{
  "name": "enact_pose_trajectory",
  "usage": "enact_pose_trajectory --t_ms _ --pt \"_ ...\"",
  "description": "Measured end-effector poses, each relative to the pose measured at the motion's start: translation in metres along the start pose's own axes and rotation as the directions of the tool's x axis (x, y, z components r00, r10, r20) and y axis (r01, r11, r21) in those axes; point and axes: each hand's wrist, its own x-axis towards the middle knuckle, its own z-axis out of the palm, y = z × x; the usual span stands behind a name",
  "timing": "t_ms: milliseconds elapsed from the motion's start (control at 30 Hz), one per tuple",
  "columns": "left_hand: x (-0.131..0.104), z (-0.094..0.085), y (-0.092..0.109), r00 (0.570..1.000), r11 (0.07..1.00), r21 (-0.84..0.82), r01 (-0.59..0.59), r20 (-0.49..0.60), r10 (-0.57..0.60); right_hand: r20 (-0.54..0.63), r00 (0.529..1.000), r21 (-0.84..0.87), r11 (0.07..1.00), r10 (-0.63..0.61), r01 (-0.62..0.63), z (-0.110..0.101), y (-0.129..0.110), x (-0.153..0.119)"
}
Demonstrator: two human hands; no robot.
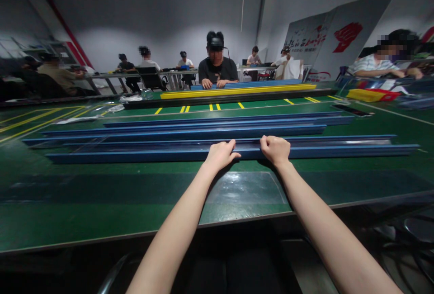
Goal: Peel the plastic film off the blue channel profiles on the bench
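Observation:
A long blue channel strip (135, 155) lies across the green table, its near wall facing me. My left hand (222, 154) grips that near wall around the middle, thumb on the front side and fingers over the top edge. Just to the right, my right hand (276, 150) is closed on the same strip, its fingers curled over the edge. Clear film shows inside the channel. The fingertips on the far side of the wall are partly hidden.
More blue strips (288, 130) lie behind, then a yellow strip (237, 91) and a black one. A flat transparent sheet (135, 187) covers the near table edge. A phone (352, 110) and yellow tray (366, 95) are at right. A person in black (219, 70) sits opposite.

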Motion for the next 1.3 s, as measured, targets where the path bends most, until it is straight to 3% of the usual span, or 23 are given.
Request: enact_pose_trajectory --t_ms 700,1000,1167,1300 --pt "0.003 0.001 -0.003 0.999 0.999 -0.043 0.030 -0.011 -0.031 -0.039 0.999 0.007 1.000 -0.006 0.006 0.002 0.000 0.000" --pt "0.003 0.003 -0.003 0.999 0.998 -0.062 0.031 -0.009 -0.032 0.023 1.000 -0.017 1.000 -0.010 0.010 -0.002 0.000 0.000" --pt "0.003 0.003 -0.003 0.999 0.998 -0.059 0.037 -0.005 -0.038 0.103 0.986 -0.007 0.991 -0.130 0.131 -0.007 0.001 -0.001" --pt "0.003 0.003 -0.003 0.999 0.997 -0.057 0.043 -0.005 -0.043 0.155 0.945 0.041 0.958 -0.287 0.284 -0.010 -0.002 -0.004"
